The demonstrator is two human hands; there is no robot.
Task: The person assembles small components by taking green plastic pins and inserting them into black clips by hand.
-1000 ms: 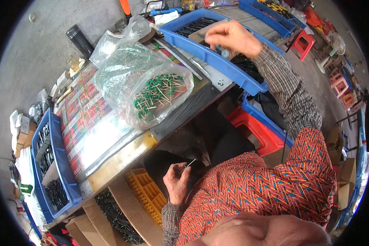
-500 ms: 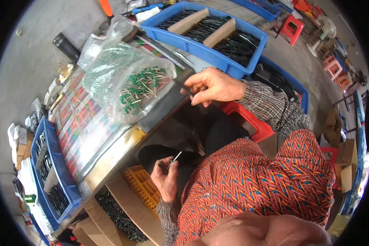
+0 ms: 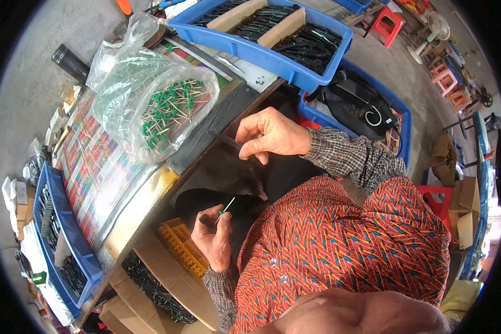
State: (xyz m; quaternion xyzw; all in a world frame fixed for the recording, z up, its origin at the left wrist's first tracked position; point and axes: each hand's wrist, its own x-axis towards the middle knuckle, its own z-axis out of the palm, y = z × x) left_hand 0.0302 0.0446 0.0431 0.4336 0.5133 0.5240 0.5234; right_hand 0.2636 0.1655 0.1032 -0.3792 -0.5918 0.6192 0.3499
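My left hand (image 3: 212,239) is closed over my lap, gripping a thin pale pin with a green head (image 3: 225,207). A short black piece (image 3: 207,220) also shows between its fingers. Further up, beside the table edge, my right hand (image 3: 273,133) pinches a slender dark part (image 3: 226,138) that points left; its exact kind is unclear. On the table to the left of that hand lies a clear plastic bag (image 3: 117,106), its mouth open on many green-headed metal pins (image 3: 170,111).
A divided blue tray of black parts (image 3: 312,80) sits at the table's far end. Another blue tray (image 3: 89,273) stands at the left. Below the table are a cardboard box of black parts (image 3: 150,278) and a yellow crate (image 3: 181,245). A black bag (image 3: 353,103) lies in a blue bin.
My right hand has drawn back from the table edge toward me, and the dark part in it now shows. My left hand still holds the pin. The whole view has shifted slightly.
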